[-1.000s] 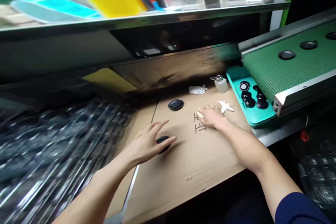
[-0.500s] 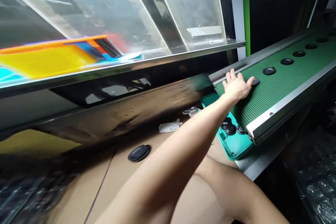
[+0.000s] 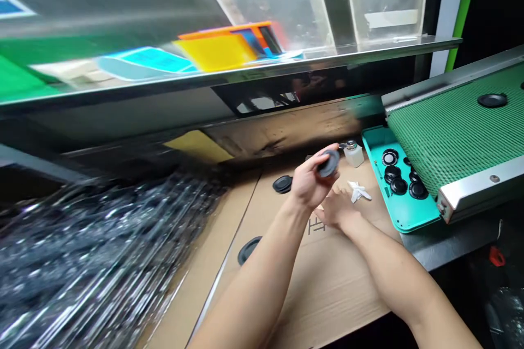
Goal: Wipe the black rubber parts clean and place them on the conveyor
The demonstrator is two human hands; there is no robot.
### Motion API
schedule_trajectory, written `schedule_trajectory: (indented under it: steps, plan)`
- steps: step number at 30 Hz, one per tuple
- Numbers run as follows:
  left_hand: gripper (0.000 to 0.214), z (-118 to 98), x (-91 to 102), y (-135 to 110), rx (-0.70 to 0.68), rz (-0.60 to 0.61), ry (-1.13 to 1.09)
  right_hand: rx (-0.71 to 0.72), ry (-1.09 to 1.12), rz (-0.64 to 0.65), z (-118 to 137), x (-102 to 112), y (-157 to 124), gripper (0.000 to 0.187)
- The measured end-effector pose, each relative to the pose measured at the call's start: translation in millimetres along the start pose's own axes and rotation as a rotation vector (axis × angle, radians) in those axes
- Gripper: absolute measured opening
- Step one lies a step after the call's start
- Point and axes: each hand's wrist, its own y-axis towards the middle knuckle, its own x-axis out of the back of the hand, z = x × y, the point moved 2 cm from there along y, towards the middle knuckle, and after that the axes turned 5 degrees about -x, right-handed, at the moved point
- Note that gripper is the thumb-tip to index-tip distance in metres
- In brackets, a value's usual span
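Both forearms bare, coming in from the bottom edge and converging just right of centre frame. Left forearm [image 3: 254,289] rises from bottom centre, angled up and to the right. Left hand [image 3: 311,182] is the higher of the two, raised with left fingers [image 3: 325,152] curled over and closed. Right forearm [image 3: 393,272] runs in from the lower right corner, angled up and to the left, lower and flatter. Right hand [image 3: 336,210] sits open just below the left hand, right fingers [image 3: 327,199] loosely spread, pointing left. Contact between hands cannot be told.
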Motion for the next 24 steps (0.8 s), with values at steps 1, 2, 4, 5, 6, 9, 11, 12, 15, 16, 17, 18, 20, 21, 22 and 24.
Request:
schedule_trajectory:
  steps: [1, 2, 4, 5, 6, 9, 11, 12, 15, 16, 17, 18, 20, 21, 22, 24]
  plan:
    - [0.022, -1.5, 34.0, -13.1, 0.035, -0.063, -0.087, 0.003, -0.010, -0.006, 0.8, 0.8, 0.3, 0.035]
    - [0.017, -1.2, 64.4, -25.0, 0.060, -0.142, -0.150, 0.009, -0.016, -0.016, 1.2, 1.9, -0.1, 0.035]
    - [0.011, 3.9, 110.5, -43.8, 0.105, -0.285, -0.219, 0.027, -0.020, -0.037, 0.8, 4.0, -2.3, 0.033]
    - [0.010, 7.9, 125.8, -50.1, 0.121, -0.337, -0.224, 0.033, -0.021, -0.042, -0.3, 4.8, -3.4, 0.031]
    - [0.010, 12.6, 136.5, -54.2, 0.130, -0.371, -0.212, 0.033, -0.024, -0.038, -1.9, 5.4, -4.0, 0.030]
    - [0.011, 27.5, 149.7, -55.9, 0.108, -0.418, -0.121, 0.019, 0.013, -0.092, -9.2, 8.6, -0.8, 0.028]
    - [0.009, 36.1, 150.5, -52.4, 0.089, -0.436, -0.076, -0.018, 0.105, -0.259, -12.7, 12.4, 3.6, 0.029]
    - [0.007, 39.1, 150.1, -50.6, 0.087, -0.443, -0.077, -0.033, 0.161, -0.369, -12.5, 13.9, 4.8, 0.032]
    - [0.018, 41.5, 148.0, -47.1, 0.115, -0.419, -0.192, 0.024, 0.261, -0.561, 1.5, 10.8, 1.0, 0.040]
    - [0.026, 40.1, 147.5, -46.9, 0.127, -0.404, -0.255, 0.067, 0.252, -0.542, 10.1, 7.0, -2.3, 0.040]
    - [0.034, 38.0, 147.2, -47.2, 0.138, -0.390, -0.317, 0.103, 0.225, -0.498, 19.3, 2.7, -6.2, 0.040]
    - [0.039, 35.6, 147.2, -47.8, 0.148, -0.381, -0.371, 0.129, 0.186, -0.446, 28.3, -1.8, -10.0, 0.039]
    - [0.039, 31.8, 147.3, -49.5, 0.167, -0.386, -0.442, 0.156, 0.103, -0.358, 42.7, -8.9, -15.1, 0.039]
    - [0.036, 30.8, 147.0, -50.2, 0.175, -0.394, -0.464, 0.166, 0.068, -0.334, 47.4, -11.0, -15.3, 0.039]
    - [0.034, 30.6, 146.0, -50.5, 0.178, -0.393, -0.481, 0.175, 0.041, -0.325, 50.3, -12.0, -13.7, 0.039]
    - [0.031, 32.3, 142.4, -50.2, 0.170, -0.376, -0.507, 0.149, 0.012, -0.361, 50.8, -11.6, -6.4, 0.040]
